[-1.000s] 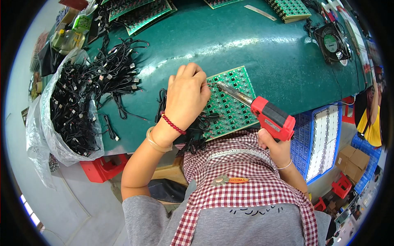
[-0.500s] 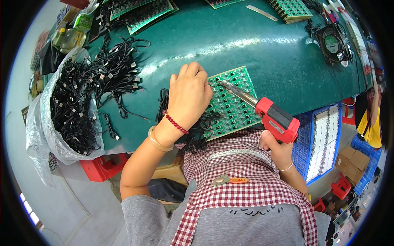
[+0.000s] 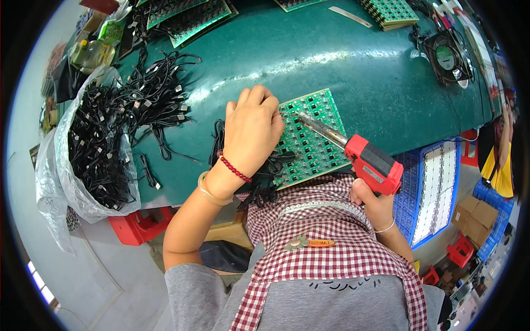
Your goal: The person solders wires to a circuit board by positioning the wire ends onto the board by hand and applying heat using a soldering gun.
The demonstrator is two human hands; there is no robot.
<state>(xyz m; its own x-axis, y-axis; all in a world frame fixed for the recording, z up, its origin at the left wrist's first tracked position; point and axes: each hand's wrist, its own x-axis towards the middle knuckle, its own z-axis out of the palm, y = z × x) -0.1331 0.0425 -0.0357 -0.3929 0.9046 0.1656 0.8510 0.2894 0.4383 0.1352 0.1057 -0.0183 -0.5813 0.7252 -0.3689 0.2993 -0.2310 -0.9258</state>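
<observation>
A green circuit board panel [image 3: 317,143], covered in rows of small black parts, lies on the table in front of me. My right hand [image 3: 375,204] grips a red and black soldering gun [image 3: 372,164] from below. Its metal tip reaches over the upper part of the panel. My left hand [image 3: 253,124] is closed at the panel's upper left edge, back of the hand up; what its fingertips hold is hidden. Black cables [image 3: 270,168] lie beneath and beside that hand, some over the panel's left side and down to my checked apron [image 3: 331,237].
A clear plastic bag [image 3: 61,160] full of black cables lies at the left, with more cables [image 3: 157,102] spilling beside it. Stacked circuit boards [image 3: 389,14], a metal strip [image 3: 350,16] and a small fan [image 3: 446,58] sit toward the far side. Blue crates [image 3: 433,193] stand right of me.
My left hand has shifted very slightly to the left. The soldering gun's tip has dropped a little over the panel, and the panel has stayed in place.
</observation>
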